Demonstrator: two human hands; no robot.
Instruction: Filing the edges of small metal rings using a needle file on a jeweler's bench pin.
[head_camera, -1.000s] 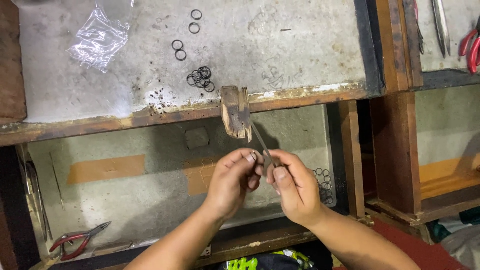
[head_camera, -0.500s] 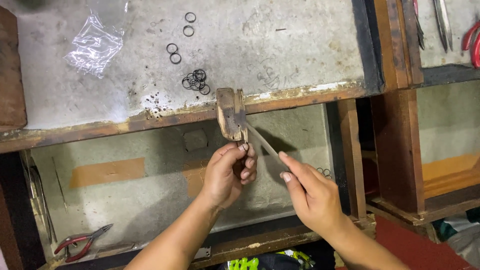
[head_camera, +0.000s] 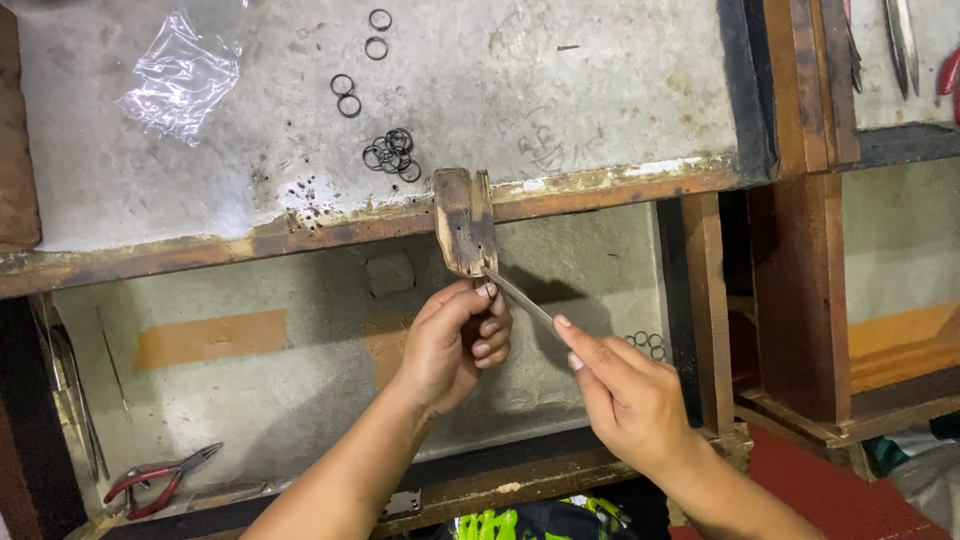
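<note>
While the left hand (head_camera: 455, 345) curls its fingers together under the worn wooden peg (head_camera: 465, 222), the right hand (head_camera: 625, 395) pinches a thin metal file (head_camera: 520, 300). Small dark wire rings (head_camera: 390, 152) lie on the grey tabletop (head_camera: 560, 90).

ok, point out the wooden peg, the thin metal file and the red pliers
wooden peg (head_camera: 464, 222), head view, middle of its front face
thin metal file (head_camera: 522, 300), head view, mid blade
red pliers (head_camera: 150, 482), head view, red handles

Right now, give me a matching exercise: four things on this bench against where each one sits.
Things:
1. clear plastic bag
2. red-handled pliers
3. cluster of dark rings
4. wooden peg

Places:
A. lower tray, bottom left
B. bench front edge, above the left hand
C. benchtop, far left
D. benchtop, just behind the peg

Pairs: 1-C, 2-A, 3-D, 4-B
</note>
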